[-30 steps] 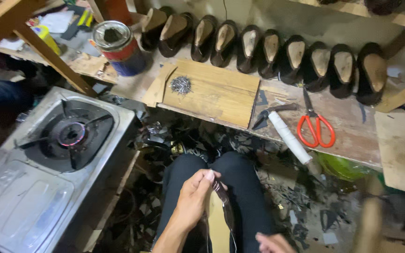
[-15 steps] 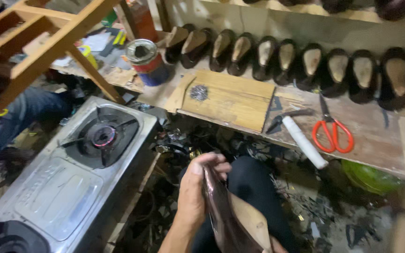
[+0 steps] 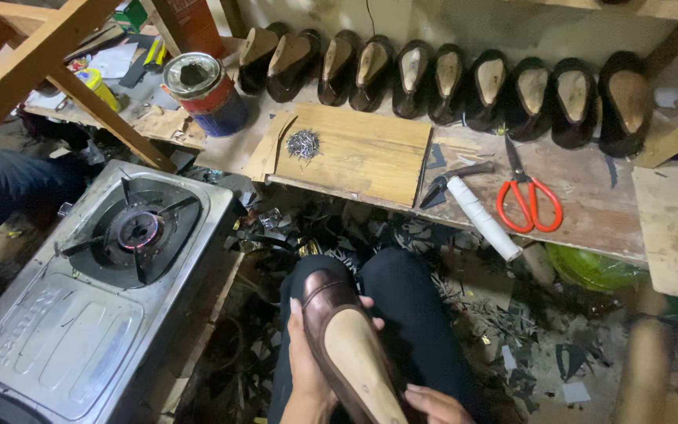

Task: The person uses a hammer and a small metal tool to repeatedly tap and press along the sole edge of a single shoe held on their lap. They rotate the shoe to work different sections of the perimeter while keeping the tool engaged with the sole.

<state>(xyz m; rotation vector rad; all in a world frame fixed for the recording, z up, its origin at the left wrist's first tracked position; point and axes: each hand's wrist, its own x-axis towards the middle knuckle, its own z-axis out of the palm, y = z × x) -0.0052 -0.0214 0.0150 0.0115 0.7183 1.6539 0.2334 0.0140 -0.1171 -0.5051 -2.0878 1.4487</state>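
- Cluttered little workshop, floor covered in dark scraps, with a low wooden counter (image 3: 590,212) running across the top and a steel gas stove (image 3: 80,314) off to the left.
- Left hand (image 3: 308,369) has its grip wrapped around a brown shoe on a last (image 3: 347,345), held over the lap, fingers curled round the far edge.
- Shoe's long axis runs from the toe, up and left by the knees, down-right toward the body, pale sole side facing up.
- Right hand (image 3: 433,404) barely peeks in at the bottom, fingers just beside the heel end; can't tell whether its grip is closed on anything.
- Left hand is clearly the nearer one, already on it.
- On the counter: a row of dark lasted shoes (image 3: 449,74), a pile of small nails (image 3: 304,144) on a board, orange-handled scissors (image 3: 529,196), a white-handled hammer (image 3: 476,212), a glue tin (image 3: 202,90). All well apart from the hands; nothing sits between them and the shoe.
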